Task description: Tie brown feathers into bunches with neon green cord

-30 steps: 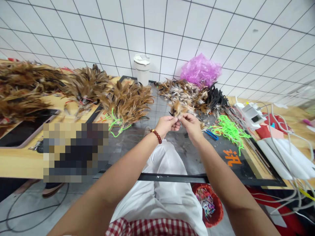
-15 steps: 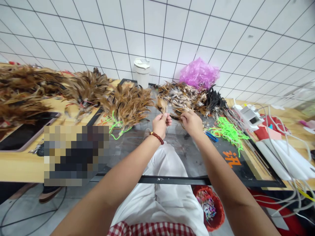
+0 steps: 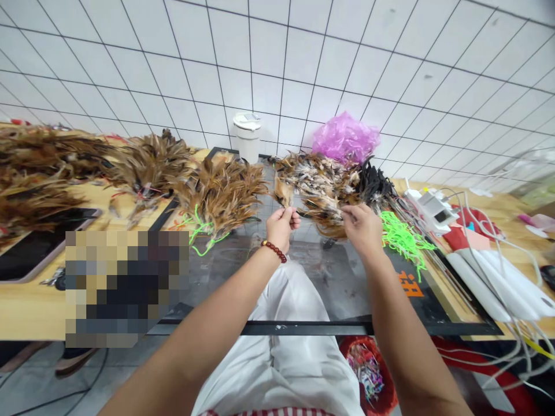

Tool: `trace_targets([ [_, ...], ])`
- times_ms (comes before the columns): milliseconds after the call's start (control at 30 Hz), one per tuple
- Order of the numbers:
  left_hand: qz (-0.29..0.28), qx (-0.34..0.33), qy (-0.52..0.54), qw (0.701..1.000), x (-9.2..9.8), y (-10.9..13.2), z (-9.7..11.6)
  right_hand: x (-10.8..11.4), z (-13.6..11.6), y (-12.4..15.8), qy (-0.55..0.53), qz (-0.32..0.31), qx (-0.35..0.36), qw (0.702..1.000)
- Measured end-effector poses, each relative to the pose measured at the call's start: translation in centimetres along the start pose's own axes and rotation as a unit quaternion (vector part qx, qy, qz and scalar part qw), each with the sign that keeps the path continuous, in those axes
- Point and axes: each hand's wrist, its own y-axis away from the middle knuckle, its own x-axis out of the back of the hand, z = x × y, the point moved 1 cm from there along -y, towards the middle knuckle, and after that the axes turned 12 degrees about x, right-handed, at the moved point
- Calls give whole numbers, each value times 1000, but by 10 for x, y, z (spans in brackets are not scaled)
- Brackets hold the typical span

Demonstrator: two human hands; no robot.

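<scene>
My left hand (image 3: 281,226) is closed in a pinch on the base of a small tuft of brown feathers (image 3: 283,192), whose tips point away from me. To its right, my right hand (image 3: 364,226) has its thumb and fingers pressed together at the edge of a loose heap of brown feathers (image 3: 323,211); whatever lies between those fingertips is too small to make out. Behind both hands spreads a pile of mottled brown and white feathers (image 3: 314,173). A fuller bunch of brown feathers (image 3: 225,193), with bright green ties (image 3: 202,231) at its base, lies left of my left hand.
Black feathers (image 3: 373,182) and green strings (image 3: 403,240) lie to the right. A white lidded cup (image 3: 248,138) and a pink plastic bag (image 3: 346,138) stand by the tiled wall. More feather bunches (image 3: 150,162) and a phone (image 3: 47,245) are leftward. A red bin (image 3: 388,396) sits below the table.
My right hand has moved right and slightly toward me, away from the middle of the loose feathers. My left hand keeps its tuft. The whole view has tilted slightly upward.
</scene>
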Motion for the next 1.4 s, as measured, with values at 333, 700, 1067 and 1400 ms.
trace_targets([
  [333, -7, -2, -1, 1000, 0, 2, 2, -5, -8, 10, -20, -217, 124, 968],
  [700, -8, -3, -5, 1000, -1, 1, 1, -7, -8, 0, -17, -97, 41, 994],
  [1067, -13, -3, -12, 1000, -1, -1, 0, -18, 20, -4, 88, -86, 30, 992],
  [1400, -12, -3, -8, 1000, 0, -2, -1, -11, 6, 0, -97, -87, 74, 989],
])
